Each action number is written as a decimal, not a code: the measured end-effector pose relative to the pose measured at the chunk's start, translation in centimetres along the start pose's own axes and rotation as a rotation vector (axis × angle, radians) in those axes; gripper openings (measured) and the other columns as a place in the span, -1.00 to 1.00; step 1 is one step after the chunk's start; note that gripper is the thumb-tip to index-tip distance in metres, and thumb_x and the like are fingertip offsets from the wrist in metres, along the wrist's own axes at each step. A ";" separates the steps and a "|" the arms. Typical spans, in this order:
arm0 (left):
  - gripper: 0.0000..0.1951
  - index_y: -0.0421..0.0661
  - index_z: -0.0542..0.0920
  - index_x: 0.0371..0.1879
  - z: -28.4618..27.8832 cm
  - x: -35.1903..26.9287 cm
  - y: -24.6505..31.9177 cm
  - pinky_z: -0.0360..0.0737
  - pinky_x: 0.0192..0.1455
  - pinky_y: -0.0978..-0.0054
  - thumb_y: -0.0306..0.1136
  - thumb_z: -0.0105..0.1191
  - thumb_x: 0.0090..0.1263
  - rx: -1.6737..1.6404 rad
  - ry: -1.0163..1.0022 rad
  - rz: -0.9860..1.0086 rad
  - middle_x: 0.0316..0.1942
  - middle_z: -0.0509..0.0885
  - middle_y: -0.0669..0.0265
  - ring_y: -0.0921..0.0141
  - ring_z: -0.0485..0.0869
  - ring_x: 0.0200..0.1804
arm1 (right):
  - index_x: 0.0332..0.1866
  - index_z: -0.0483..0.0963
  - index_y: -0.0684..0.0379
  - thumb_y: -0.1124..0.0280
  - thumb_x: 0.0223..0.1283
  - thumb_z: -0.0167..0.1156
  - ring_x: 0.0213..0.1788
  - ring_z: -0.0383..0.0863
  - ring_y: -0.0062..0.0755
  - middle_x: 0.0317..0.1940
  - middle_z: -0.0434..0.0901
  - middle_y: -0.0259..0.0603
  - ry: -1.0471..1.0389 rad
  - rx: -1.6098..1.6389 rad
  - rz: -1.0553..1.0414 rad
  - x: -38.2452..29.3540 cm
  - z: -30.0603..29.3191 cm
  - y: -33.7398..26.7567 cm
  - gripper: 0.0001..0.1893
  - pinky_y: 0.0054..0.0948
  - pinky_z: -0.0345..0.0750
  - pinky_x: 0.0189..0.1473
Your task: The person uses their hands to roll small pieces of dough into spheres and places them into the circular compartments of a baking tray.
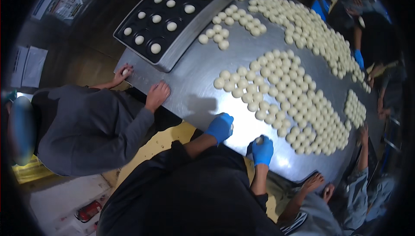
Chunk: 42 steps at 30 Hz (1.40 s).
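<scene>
My left hand (220,127), in a blue glove, is cupped on the steel table (191,83) near its front edge. A sliver of a pale dough ball (231,127) shows beside its fingers; the rest is hidden under the hand. To the right, my right hand (263,151), also blue-gloved, curls around another dough ball (259,140), which shows between thumb and fingers. Beyond both hands lies a broad group of round dough balls (285,90), packed closely together.
A stack of dark multi-cup baking trays (144,54) stands at the back left, with several dough balls spaced in the top one. A co-worker (94,129) works close on my left, another person's hands (314,182) on my right. More dough balls (311,35) lie along the far side.
</scene>
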<state>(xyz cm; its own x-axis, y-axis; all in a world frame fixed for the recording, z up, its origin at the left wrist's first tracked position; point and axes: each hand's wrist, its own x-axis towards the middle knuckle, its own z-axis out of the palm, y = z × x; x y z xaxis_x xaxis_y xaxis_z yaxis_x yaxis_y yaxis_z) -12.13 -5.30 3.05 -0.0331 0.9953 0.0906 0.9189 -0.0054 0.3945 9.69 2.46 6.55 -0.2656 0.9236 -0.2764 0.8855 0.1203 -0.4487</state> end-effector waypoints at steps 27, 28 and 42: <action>-0.47 -0.09 0.64 0.10 -30.3 33.3 -45.6 0.50 0.30 0.23 -0.15 0.30 0.13 -0.047 0.354 -0.741 0.15 0.63 0.00 0.06 0.58 0.23 | -0.07 0.62 0.26 0.25 0.04 0.33 -0.13 0.74 -0.02 -0.18 0.71 0.10 0.173 0.332 -0.709 50.2 -3.4 -49.6 -0.62 -0.22 0.61 -0.04; -0.44 -0.09 0.60 0.15 -29.8 34.2 -46.3 0.44 0.35 0.23 -0.11 0.28 0.16 0.031 0.308 -0.703 0.21 0.59 0.00 0.07 0.53 0.28 | -0.08 0.62 0.27 0.26 0.05 0.32 -0.12 0.73 0.01 -0.18 0.71 0.11 0.177 0.300 -0.720 51.6 -2.3 -50.3 -0.63 -0.21 0.61 -0.03; -0.37 -0.13 0.55 0.21 -27.1 31.4 -47.6 0.52 0.29 0.23 -0.26 0.37 0.08 -0.069 0.709 -0.417 0.12 0.63 0.01 0.06 0.61 0.18 | 0.33 0.44 0.22 0.19 0.12 0.41 0.08 0.65 -0.11 0.10 0.62 0.06 0.089 0.468 -0.678 50.5 -3.4 -45.3 -0.34 -0.29 0.57 0.14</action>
<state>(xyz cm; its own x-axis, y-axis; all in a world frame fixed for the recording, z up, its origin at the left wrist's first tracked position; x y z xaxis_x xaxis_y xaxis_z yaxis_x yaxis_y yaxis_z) -67.55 23.62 11.91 -0.6273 0.6203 0.4710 0.7511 0.3222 0.5762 -42.50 44.86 15.78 -0.6365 0.7326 0.2411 0.2882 0.5159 -0.8067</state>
